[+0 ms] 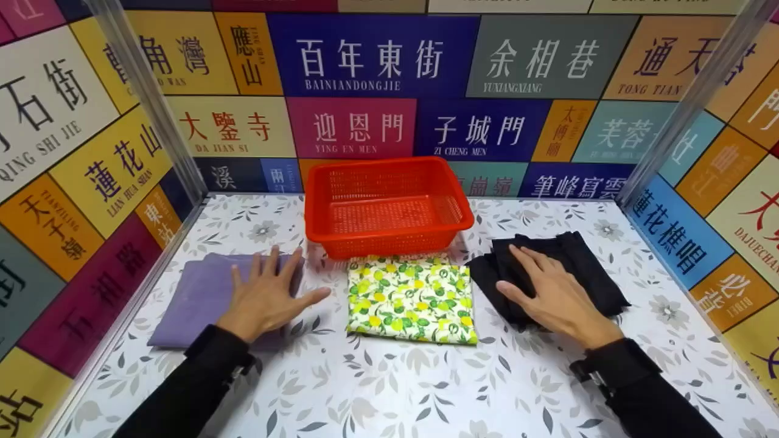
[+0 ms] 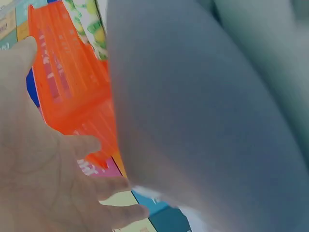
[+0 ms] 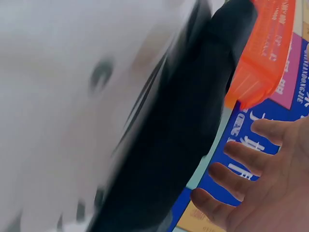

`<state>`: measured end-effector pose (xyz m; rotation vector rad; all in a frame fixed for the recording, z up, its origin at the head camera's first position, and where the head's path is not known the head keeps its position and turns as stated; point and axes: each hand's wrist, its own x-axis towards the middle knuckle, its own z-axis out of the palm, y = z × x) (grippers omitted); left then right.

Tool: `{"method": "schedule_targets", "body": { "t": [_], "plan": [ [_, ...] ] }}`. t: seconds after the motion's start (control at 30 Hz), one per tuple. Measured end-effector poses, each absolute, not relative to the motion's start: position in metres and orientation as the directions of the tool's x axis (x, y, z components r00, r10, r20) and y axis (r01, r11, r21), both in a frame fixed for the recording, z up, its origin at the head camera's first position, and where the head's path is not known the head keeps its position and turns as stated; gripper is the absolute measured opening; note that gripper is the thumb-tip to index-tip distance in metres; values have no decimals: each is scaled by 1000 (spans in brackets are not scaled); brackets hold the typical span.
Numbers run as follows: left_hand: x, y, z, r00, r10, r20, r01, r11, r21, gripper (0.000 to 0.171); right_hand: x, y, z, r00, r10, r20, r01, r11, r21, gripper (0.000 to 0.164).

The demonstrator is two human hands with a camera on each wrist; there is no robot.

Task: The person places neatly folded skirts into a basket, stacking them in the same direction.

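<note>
A folded purple cloth (image 1: 198,298) lies on the left of the table. Over its right part my left hand (image 1: 263,299) is spread, palm down, fingers apart and straight. To the right is a folded black cloth (image 1: 587,261), with my right hand (image 1: 557,295) over it, its fingers extended. Neither hand grips anything; whether the palms touch the cloths I cannot tell. Between the hands lies a folded white cloth with a lemon and leaf print (image 1: 411,301). In the wrist views the left fingers (image 2: 116,186) and right fingers (image 3: 231,179) are straight.
Behind the printed cloth stands a red plastic basket (image 1: 389,240) with perforated walls. The table (image 1: 389,389) has a leaf-patterned cover. Panels with colourful street-name signs (image 1: 371,55) enclose the back and both sides, with clear strips at the corners.
</note>
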<state>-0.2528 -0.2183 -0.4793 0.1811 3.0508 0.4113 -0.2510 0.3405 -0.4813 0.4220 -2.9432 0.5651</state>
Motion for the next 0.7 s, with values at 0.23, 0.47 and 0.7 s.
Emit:
{"method": "schedule_targets", "body": {
  "t": [0.23,0.47,0.7],
  "plan": [
    [-245,-188,-480,-989,148,-13,139,953,270,116,-248,311,-478,-949,-267,164,-310,877,-366,88],
    [-239,-160,-482,-986,166,-19,151,932,329,113,-244,288,-477,-949,-293,115,-315,869,-382,94],
    [-238,-136,-481,-985,172,1,159,912,378,117,-245,271,-478,-950,-300,86,-306,841,-445,86]
  ]
}}
